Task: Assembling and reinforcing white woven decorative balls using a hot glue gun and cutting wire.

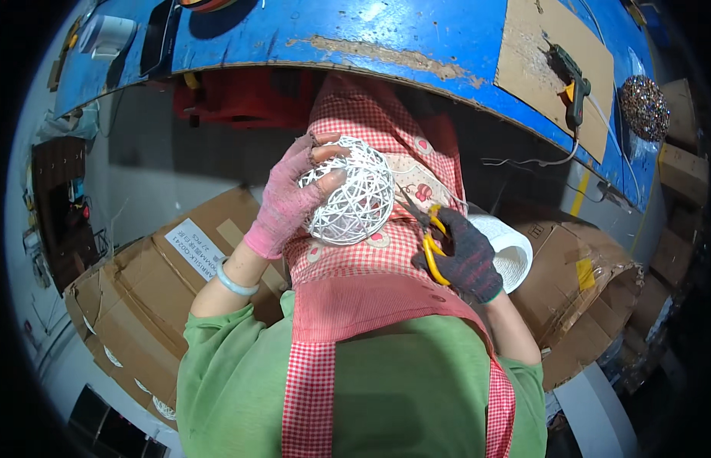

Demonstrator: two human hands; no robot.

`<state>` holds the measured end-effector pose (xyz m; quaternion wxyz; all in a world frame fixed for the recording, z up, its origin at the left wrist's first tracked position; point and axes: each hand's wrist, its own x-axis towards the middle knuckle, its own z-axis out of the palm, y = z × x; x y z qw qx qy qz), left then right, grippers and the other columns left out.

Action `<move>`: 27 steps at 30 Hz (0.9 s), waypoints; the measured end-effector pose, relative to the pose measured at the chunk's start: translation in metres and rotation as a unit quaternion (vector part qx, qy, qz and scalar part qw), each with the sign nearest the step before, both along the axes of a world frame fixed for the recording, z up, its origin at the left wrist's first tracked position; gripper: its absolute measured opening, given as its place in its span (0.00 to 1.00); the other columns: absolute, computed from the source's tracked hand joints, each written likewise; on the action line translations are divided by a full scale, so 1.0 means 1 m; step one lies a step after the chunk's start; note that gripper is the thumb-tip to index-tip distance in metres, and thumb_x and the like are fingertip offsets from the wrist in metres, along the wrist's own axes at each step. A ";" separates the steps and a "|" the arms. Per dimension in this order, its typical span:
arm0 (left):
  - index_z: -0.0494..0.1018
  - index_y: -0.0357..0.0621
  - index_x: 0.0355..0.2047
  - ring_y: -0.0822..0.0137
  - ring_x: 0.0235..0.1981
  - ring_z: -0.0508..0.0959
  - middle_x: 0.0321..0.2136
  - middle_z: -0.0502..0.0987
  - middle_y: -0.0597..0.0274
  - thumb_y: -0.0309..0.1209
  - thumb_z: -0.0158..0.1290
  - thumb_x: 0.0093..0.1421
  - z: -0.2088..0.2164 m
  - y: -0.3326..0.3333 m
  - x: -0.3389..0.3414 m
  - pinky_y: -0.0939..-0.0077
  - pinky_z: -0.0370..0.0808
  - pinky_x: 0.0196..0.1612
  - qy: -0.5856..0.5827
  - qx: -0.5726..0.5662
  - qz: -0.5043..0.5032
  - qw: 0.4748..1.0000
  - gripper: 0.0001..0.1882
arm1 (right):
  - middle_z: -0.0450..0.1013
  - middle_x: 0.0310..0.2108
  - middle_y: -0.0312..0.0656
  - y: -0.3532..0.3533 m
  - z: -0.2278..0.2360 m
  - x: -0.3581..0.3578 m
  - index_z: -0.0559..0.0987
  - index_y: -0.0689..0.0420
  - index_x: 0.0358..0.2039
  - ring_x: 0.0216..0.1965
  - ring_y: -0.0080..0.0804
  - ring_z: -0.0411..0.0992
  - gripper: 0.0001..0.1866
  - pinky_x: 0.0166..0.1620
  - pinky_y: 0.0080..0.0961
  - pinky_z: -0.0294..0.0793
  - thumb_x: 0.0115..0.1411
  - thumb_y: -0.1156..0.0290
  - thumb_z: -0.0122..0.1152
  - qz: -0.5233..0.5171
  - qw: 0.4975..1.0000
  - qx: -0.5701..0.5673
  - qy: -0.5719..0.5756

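Observation:
My left hand (294, 187), in a pink fingerless glove, is closed around the left side of a white openwork ball (354, 195) of woven strands, held over my lap. My right hand (466, 259), in a dark knitted glove, grips scissors (432, 248) with yellow handles. Their dark blades point up and left, close to the ball's right side. A thin white strand runs from near the ball toward a white roll (497, 244) of cord or strip, partly behind my right hand. Under the ball lies my red checked apron (371, 114).
A blue table (432, 38) with a worn front edge stands ahead. On its right, a glue gun (573, 88) rests on a cardboard sheet (531, 53), near a glittery multicoloured ball (644, 107). Cardboard boxes flank me, one at left (142, 305) and one at right (569, 275).

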<state>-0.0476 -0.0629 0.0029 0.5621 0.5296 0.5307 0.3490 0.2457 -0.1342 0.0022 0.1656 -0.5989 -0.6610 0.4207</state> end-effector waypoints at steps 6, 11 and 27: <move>0.78 0.45 0.45 0.52 0.60 0.66 0.53 0.73 0.52 0.36 0.62 0.53 0.004 -0.007 0.005 0.59 0.58 0.65 0.083 0.059 -0.014 0.995 0.19 | 0.77 0.38 0.50 0.032 0.008 -0.037 0.76 0.61 0.47 0.39 0.45 0.78 0.34 0.43 0.34 0.76 0.44 0.55 0.77 -0.007 0.996 0.081 0.027; 0.78 0.44 0.46 0.54 0.61 0.65 0.54 0.72 0.52 0.35 0.62 0.53 0.006 -0.014 0.002 0.61 0.61 0.63 0.061 0.052 0.012 0.997 0.20 | 0.78 0.35 0.50 0.045 0.019 -0.049 0.78 0.61 0.44 0.34 0.42 0.79 0.28 0.36 0.30 0.77 0.47 0.57 0.73 -0.009 0.998 0.020 0.053; 0.54 0.37 0.65 0.64 0.59 0.68 0.57 0.67 0.56 0.48 0.63 0.50 -0.026 0.003 -0.042 0.70 0.65 0.62 -0.196 -0.186 -0.055 0.961 0.49 | 0.76 0.42 0.48 0.241 0.015 -0.017 0.78 0.49 0.47 0.42 0.49 0.76 0.28 0.44 0.42 0.74 0.54 0.41 0.58 0.001 0.934 0.254 -0.250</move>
